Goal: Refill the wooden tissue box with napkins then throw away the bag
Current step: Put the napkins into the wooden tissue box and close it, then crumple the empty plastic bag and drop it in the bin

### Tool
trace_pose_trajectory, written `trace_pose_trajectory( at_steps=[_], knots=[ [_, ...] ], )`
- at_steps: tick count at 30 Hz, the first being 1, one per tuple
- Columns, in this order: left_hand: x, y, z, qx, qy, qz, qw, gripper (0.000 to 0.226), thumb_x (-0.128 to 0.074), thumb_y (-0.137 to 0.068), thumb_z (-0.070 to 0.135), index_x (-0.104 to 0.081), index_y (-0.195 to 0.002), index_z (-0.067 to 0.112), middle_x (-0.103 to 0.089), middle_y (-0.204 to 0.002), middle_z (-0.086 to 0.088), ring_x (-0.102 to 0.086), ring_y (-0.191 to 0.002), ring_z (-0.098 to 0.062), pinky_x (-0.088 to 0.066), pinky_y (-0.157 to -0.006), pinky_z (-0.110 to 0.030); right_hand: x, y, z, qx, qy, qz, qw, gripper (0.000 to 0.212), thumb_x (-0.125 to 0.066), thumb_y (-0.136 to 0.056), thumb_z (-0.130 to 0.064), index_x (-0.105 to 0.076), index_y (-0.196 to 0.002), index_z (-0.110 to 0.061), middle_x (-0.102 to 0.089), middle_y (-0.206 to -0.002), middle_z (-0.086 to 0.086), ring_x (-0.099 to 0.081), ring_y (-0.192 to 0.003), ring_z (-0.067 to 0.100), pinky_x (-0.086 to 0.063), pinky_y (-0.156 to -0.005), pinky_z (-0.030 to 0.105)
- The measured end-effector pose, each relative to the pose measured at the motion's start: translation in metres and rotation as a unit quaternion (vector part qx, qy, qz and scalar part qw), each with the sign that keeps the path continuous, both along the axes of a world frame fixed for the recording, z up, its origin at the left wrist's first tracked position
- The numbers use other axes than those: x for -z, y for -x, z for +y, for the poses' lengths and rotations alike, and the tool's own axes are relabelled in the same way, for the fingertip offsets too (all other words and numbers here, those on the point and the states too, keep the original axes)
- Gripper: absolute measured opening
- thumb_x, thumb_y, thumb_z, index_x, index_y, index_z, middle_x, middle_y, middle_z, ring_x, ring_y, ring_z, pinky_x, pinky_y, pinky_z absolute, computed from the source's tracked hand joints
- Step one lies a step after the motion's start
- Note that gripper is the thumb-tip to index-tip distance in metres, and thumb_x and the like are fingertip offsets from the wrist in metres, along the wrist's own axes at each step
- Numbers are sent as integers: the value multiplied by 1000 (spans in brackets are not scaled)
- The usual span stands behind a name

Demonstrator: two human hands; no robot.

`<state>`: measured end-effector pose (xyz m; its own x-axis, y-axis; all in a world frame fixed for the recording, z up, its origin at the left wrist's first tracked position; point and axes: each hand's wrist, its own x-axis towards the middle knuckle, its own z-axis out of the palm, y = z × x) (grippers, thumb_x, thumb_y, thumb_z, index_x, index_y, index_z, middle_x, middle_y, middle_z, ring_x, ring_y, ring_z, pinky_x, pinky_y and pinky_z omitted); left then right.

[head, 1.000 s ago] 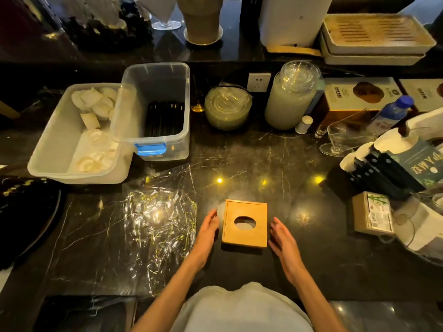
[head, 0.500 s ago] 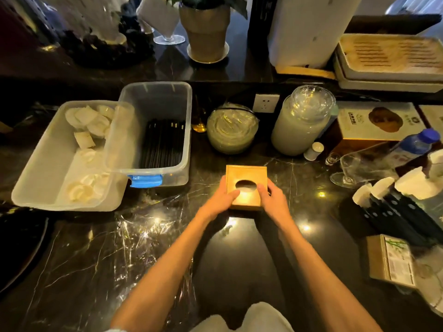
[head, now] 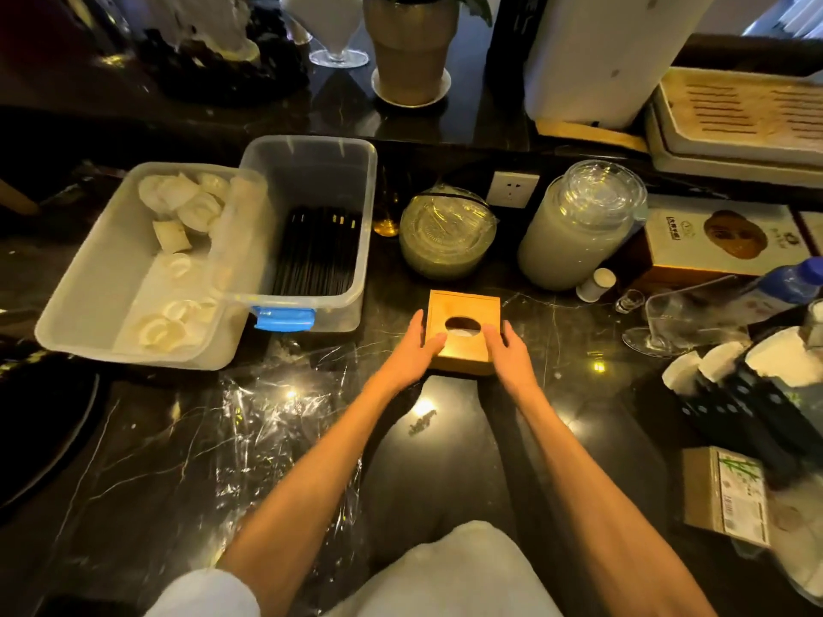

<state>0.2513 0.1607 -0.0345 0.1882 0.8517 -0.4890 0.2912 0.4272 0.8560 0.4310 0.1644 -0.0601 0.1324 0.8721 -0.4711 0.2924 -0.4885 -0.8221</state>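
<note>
On the dark marble surface (head: 579,438): everything sits under spots of warm reflected light.
Tissue box: the wooden tissue box (head: 463,331) stands flat toward the back of the surface, its oval opening facing up, with something white showing at the near edge of the hole.
Left hand: the left hand (head: 412,349) presses against the box's left side, thumb laid over the top near the hole, grasping the box.
Right hand: the right hand (head: 510,347) clasps the right side in the same way, thumb on the lid, fingers down the far side.
Bag: the clear plastic bag (head: 285,420) lies crumpled and flat on the surface to the left of the arms, well apart from the box, untouched.
Left of the box: a clear tub with a blue latch (head: 311,233) holds dark sticks; beside it an open plastic bin (head: 89,305) holds white folded pieces.
Behind the box: a wrapped stack of glass dishes (head: 445,233) and a tall lidded jar (head: 579,224) stand near a wall socket (head: 512,189).
Right edge: a stemmed glass (head: 668,318), a water bottle (head: 788,282) and a small cardboard carton (head: 726,496) crowd the surface.
</note>
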Motion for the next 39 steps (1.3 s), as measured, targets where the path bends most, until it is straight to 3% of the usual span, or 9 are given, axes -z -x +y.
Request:
trace_pose_trajectory(
  at_steps=[3,6,9,13,18,22,27,32,39],
  knots=[
    [-12,44,-56,-97,-69,-10,993,31,-47,-101,23,-54,-131,25,-68,-118,-8,-65,-112,-29,-56,-93,-42,-7,6,-46,78,-64,-54,993,47,-50,-99,-33,-46,-142,-15,-50,-141,9,-55,-120,23,-46,-102,40],
    [-2,110,-141,-276,-133,154,939,23,-50,-100,19,-62,-118,26,-66,-106,11,-64,-101,-4,-57,-87,-31,6,35,-110,10,-23,-60,998,22,-54,-97,-20,-66,-114,-11,-66,-112,14,-64,-97,27,-52,-88,43],
    [28,163,-212,-339,1,341,877,38,-52,-98,25,-50,-133,9,-58,-128,-18,-52,-121,-36,-41,-102,-50,25,78,-163,-113,76,-64,989,17,-57,-96,-21,-70,-95,-10,-68,-87,11,-64,-77,27,-49,-71,31],
    [47,185,-257,-329,143,296,885,47,-57,-95,36,-50,-127,2,-59,-126,-26,-52,-120,-43,-43,-100,-48,30,126,-202,-200,249,76,945,18,-61,-94,-35,-60,-86,-20,-51,-61,-3,-46,-47,8,-36,-36,16],
    [55,177,-275,-336,139,252,897,24,-59,-92,15,-51,-113,7,-65,-116,-24,-62,-105,-41,-51,-90,-45,30,135,-218,-162,192,67,966,33,-58,-92,-5,-62,-61,-16,-55,-50,-3,-48,-40,7,-36,-38,14],
    [48,157,-281,-252,69,379,888,29,-56,-87,3,-48,-114,9,-62,-111,-15,-61,-100,-33,-47,-78,-38,27,113,-225,-101,148,89,980,21,-63,-91,-5,-67,-71,-8,-55,-57,5,-48,-48,15,-37,-43,22],
    [22,123,-210,-10,-222,430,875,44,-52,-90,7,-50,-133,20,-54,-130,-3,-48,-122,-22,-39,-105,-36,19,81,-235,-134,91,88,983,16,-65,-91,-8,-72,-84,5,-59,-58,5,-49,-46,11,-40,-42,16],
    [19,81,-131,263,-141,443,846,51,-29,-104,37,-16,-153,34,-3,-165,7,3,-152,-26,-2,-117,-66,13,45,-240,-97,64,87,989,24,-58,-95,-4,-59,-118,-12,-68,-70,8,-55,-50,11,-45,-47,21],
    [55,51,-133,269,-47,440,856,53,-17,-104,45,4,-152,41,17,-163,8,18,-149,-30,4,-112,-72,16,-6,-257,-106,36,-30,993,20,-69,-89,-10,-64,-108,-7,-69,-96,15,-62,-66,11,-52,-63,18]
  ],
)
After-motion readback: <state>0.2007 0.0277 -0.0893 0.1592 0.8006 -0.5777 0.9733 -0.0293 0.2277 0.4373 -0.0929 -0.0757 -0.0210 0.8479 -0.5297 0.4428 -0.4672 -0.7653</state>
